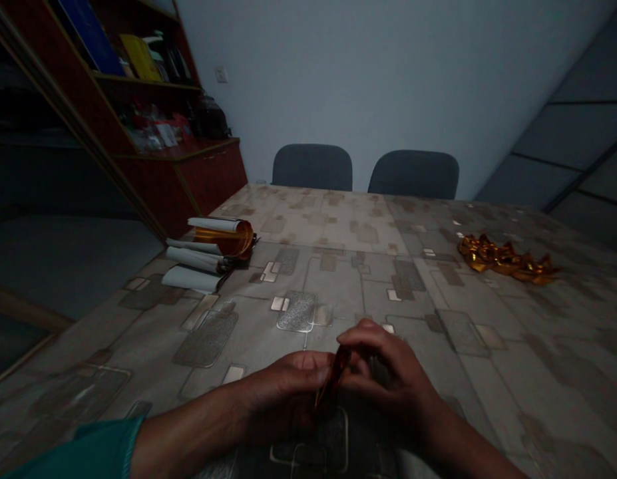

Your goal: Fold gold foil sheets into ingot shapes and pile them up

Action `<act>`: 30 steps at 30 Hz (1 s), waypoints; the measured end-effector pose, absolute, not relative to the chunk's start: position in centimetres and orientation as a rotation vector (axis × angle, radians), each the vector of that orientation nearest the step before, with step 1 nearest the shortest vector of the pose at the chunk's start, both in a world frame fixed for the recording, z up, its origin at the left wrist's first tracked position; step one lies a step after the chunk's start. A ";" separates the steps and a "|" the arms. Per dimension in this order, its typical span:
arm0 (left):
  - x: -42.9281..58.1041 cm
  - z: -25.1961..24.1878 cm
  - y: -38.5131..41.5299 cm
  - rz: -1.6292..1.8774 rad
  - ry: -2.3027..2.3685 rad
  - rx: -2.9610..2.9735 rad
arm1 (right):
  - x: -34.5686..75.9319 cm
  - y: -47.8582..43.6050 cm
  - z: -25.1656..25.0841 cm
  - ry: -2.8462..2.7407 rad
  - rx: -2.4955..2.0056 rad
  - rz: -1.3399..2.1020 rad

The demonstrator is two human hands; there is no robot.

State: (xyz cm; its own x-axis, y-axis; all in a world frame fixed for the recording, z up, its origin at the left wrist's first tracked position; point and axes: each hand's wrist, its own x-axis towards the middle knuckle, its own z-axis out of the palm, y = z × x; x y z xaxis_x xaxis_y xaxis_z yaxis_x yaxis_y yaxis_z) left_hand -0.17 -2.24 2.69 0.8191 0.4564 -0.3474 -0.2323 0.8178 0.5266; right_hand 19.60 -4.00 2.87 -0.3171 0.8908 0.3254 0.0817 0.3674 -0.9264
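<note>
Between my two hands, over the near part of the table, is a small folded piece of shiny gold-orange foil paper (334, 378), tilted on edge and dark in the shadow. My left hand (298, 386) pinches its lower left side, thumb on top. On the other side, my right hand (381, 362) grips the upper end with thumb and fingertips. Farther off to the right lies a cluster of folded gold foil pieces (508, 259). Sheets of foil paper (203, 256), white-backed and curled over, are stacked at the table's left edge.
A patterned cloth covers the table (333, 219). Two grey chairs (312, 166) stand behind its far edge, against the wall. At the left is a wooden cabinet (208, 173) with shelves holding assorted items.
</note>
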 end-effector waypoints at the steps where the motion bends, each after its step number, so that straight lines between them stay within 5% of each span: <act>1: -0.2 2.8 -2.2 0.373 0.470 0.481 | 19.7 -4.0 2.9 -1.747 -0.824 1.009; 19: -0.2 1.1 -2.3 0.369 0.526 0.472 | 19.4 -3.9 5.0 -2.015 -0.773 0.599; 30: -0.1 1.4 -2.3 0.368 0.460 0.522 | 20.2 -3.9 4.5 -2.015 -0.668 0.900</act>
